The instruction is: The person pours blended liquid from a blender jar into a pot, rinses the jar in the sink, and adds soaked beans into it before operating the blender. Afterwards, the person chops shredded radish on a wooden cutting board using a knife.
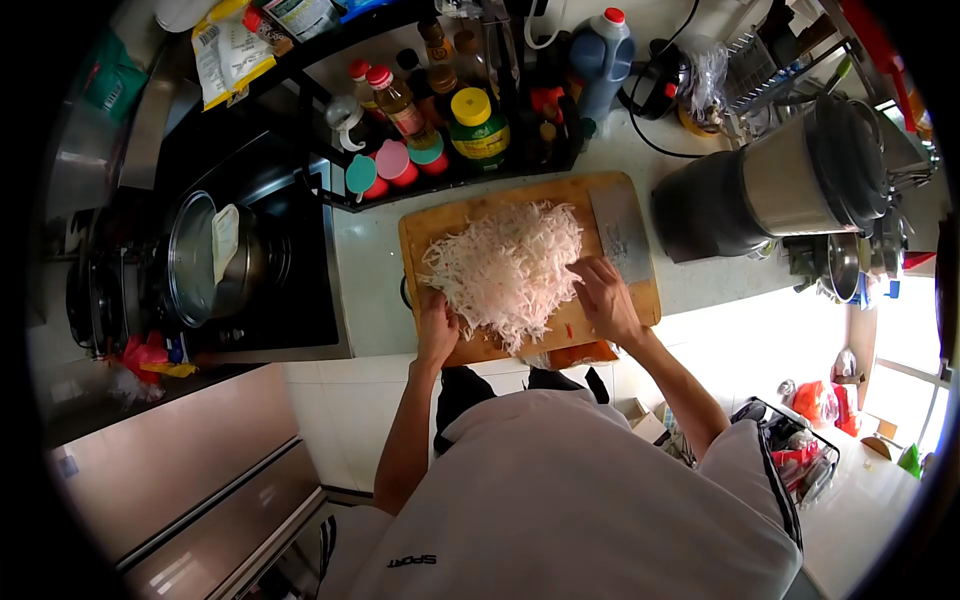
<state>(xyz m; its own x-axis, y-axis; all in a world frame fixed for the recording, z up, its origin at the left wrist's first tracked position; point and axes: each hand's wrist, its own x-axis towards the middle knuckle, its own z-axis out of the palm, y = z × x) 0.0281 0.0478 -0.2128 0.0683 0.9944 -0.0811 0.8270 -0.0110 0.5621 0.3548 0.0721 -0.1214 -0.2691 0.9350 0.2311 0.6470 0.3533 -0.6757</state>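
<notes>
Handling shredded pile (510, 265) on cutting board (425, 228) | left hand (437, 325), right hand (607, 300) at its sides; fingers curled, I couldn't tell grip | hard push could've spilled strands off near edge

Location type: kitchen, as indicated by the stove (270, 290), seasoning bottles (400, 105), cutting board (465, 348) and blender (790, 180).

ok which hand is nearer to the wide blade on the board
Right. The right hand is at the near end of the wide blade; the left hand is across the white shreds, by the left side of the cutting board.
</notes>
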